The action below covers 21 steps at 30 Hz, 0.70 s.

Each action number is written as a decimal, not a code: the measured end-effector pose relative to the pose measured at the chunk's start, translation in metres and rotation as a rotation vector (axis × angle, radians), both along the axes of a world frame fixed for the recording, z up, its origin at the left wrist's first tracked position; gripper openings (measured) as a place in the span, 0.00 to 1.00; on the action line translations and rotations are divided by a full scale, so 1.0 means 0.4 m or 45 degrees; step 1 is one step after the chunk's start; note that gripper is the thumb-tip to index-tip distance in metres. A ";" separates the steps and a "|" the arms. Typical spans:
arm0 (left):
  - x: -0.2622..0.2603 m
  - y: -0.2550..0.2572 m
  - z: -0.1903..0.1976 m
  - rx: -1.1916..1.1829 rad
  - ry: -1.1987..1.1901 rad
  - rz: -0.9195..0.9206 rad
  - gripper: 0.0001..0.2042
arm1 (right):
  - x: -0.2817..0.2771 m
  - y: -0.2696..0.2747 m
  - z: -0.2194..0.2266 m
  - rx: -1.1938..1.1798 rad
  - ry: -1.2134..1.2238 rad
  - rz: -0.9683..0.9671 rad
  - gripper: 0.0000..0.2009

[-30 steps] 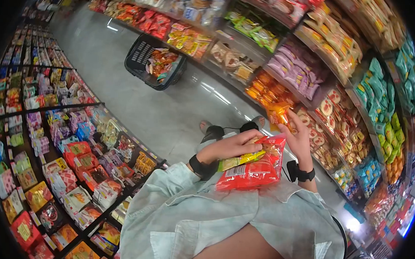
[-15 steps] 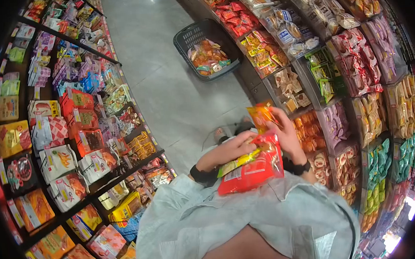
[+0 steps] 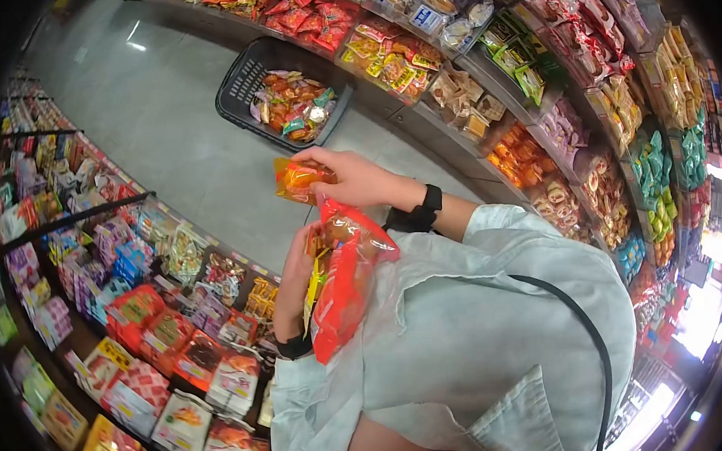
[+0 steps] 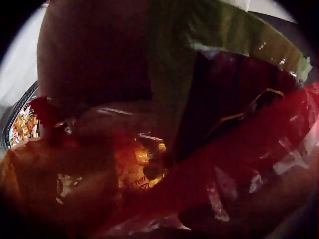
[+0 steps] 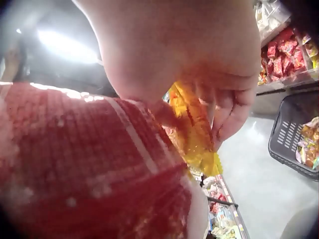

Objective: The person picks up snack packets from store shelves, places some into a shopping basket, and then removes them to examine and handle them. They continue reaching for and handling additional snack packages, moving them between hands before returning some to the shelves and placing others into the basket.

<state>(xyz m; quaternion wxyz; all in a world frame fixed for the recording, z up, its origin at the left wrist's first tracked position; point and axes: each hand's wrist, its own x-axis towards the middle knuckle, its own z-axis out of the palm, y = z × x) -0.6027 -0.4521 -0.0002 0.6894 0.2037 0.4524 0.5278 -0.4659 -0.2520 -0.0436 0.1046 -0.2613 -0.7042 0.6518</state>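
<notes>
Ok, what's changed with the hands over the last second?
The right hand has carried the shiny orange plastic packet away from the dark grey shelf, out beyond the left hand. Nothing was visibly let go. Unchanged: the left hand holds the red plastic bag and slim yellow-green plastic packet; the loaded black plastic basket sits on the grey floor.

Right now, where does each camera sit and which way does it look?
Head: worn on the head, looking forward and down at the left hand, right hand and pale blue cloth shirt.
Left wrist: worn there, looking closely at a shiny red plastic packet; part of the left hand seems to show, dimly.
Right wrist: worn there, looking along the right hand, which grips a shiny orange plastic packet.
Head and right wrist share the black plastic basket.
</notes>
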 end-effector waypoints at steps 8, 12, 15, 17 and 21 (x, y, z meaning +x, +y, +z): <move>-0.194 0.139 0.000 0.017 0.056 -0.439 0.28 | -0.070 0.067 0.013 0.078 -0.117 -0.277 0.24; -0.206 0.185 0.024 0.083 0.023 -0.693 0.25 | -0.001 0.008 0.035 -0.015 -0.117 -0.521 0.22; -0.216 0.194 0.026 0.128 0.001 -0.908 0.25 | 0.047 -0.099 0.063 0.080 -0.174 -0.751 0.21; -0.200 0.196 0.016 0.146 -0.069 -1.053 0.24 | 0.093 -0.175 0.054 0.432 -0.301 -0.885 0.20; -0.141 0.164 -0.036 0.280 -0.040 -1.317 0.22 | 0.219 -0.356 0.041 0.036 -0.189 -1.395 0.19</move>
